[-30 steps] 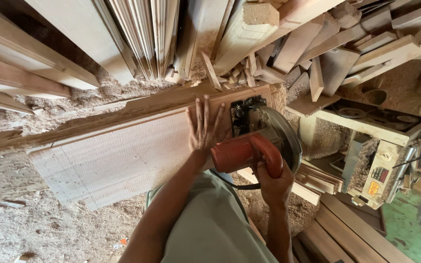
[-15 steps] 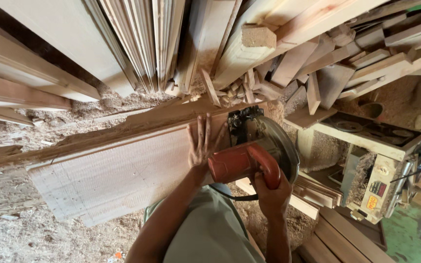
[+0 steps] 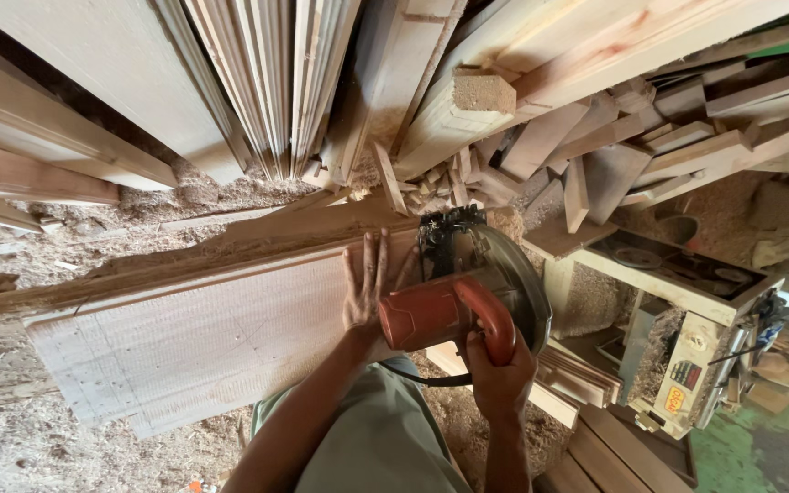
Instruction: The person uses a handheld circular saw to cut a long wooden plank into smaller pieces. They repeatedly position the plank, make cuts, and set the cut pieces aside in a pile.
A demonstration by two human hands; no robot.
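My left hand (image 3: 364,283) lies flat with fingers spread on a wide pale wooden board (image 3: 194,338), near its right end. My right hand (image 3: 500,376) grips the red handle of a circular saw (image 3: 468,292), which sits at the board's right end, right beside my left hand. The saw's grey blade guard (image 3: 520,283) curves round to the right. A black cable hangs under the saw. My green shirt fills the lower middle of the view.
Long planks and mouldings (image 3: 257,82) are stacked above the board. A heap of offcuts (image 3: 586,155) lies at upper right. A pale woodworking machine (image 3: 687,310) stands to the right. Sawdust (image 3: 29,438) covers the ground, and stacked timber (image 3: 614,447) lies at lower right.
The saw and my right hand have moved slightly further along the board's end. My left hand stays flat on the board. The view has shifted a little.
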